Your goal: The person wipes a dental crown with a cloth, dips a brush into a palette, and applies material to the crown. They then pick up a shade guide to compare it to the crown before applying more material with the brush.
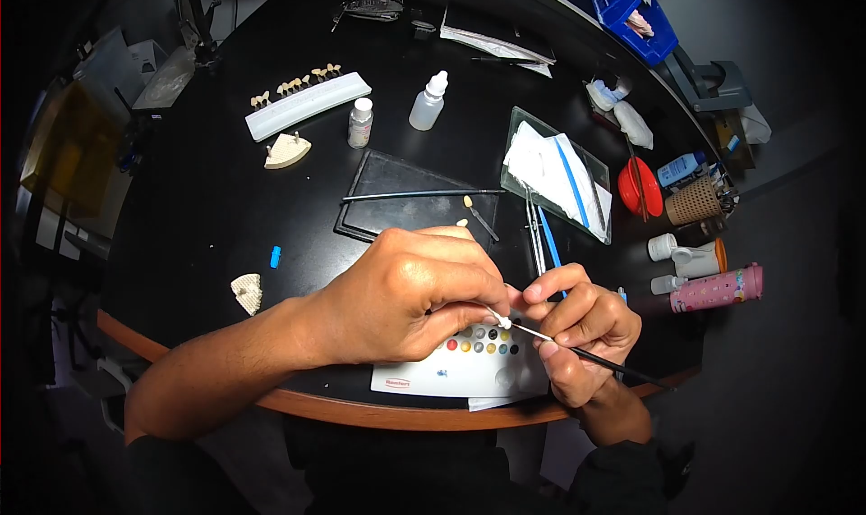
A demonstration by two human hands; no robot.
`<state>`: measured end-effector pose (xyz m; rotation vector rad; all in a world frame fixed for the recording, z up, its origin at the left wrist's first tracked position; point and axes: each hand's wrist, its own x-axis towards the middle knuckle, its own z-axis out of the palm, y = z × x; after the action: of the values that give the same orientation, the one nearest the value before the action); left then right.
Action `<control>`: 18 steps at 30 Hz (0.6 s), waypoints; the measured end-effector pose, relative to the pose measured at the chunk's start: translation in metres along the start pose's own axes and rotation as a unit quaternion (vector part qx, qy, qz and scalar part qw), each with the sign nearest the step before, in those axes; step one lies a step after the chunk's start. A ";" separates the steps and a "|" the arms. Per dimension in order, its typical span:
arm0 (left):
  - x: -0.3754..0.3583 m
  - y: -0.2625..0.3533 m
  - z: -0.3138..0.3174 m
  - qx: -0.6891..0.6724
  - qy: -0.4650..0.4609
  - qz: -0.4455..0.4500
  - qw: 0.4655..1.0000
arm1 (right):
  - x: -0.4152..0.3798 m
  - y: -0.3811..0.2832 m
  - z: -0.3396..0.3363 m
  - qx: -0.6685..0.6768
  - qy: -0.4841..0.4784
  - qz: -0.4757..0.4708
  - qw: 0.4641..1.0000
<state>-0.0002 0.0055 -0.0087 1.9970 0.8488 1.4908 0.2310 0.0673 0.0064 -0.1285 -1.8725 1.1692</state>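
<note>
My left hand (424, 294) is closed in a pinch on a small white piece (504, 323) that looks like a dental crown; the fingers cover part of it. My right hand (582, 330) grips a thin, dark-handled brush (600, 360), whose tip meets or nearly meets the white piece. Beneath both hands lies a white palette sheet (415, 380) with rows of coloured dots, partly covered by them. Just beyond my left hand, a shade tab (481, 217) with a tooth-coloured end rests by a dark rectangular slab (397, 213). Another brush (424, 194) lies across that slab.
Further off are a tooth shade guide (307, 106), a dropper bottle (428, 102), a small jar (360, 124) and cream dental model pieces (289, 151). To the right stand a glass plate with tissues (541, 159), tweezers (535, 235), a red bowl (640, 188) and a pink bottle (717, 288).
</note>
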 end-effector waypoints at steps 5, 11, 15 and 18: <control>0.000 -0.001 0.001 0.000 0.003 0.005 1.000 | 0.001 0.000 0.000 -0.003 -0.004 -0.005 1.000; 0.000 0.005 -0.002 -0.017 -0.007 -0.056 0.998 | -0.001 0.003 -0.001 0.059 0.013 0.012 0.998; -0.003 0.004 0.001 -0.067 0.010 -0.137 0.988 | -0.002 0.006 0.006 0.158 0.061 0.062 0.984; -0.003 0.005 0.000 -0.106 0.006 -0.202 0.974 | -0.002 0.010 0.005 0.196 0.069 0.079 0.975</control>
<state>0.0002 -0.0005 -0.0074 1.5511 0.9859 1.2972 0.2256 0.0684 -0.0030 -0.1355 -1.5000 1.5765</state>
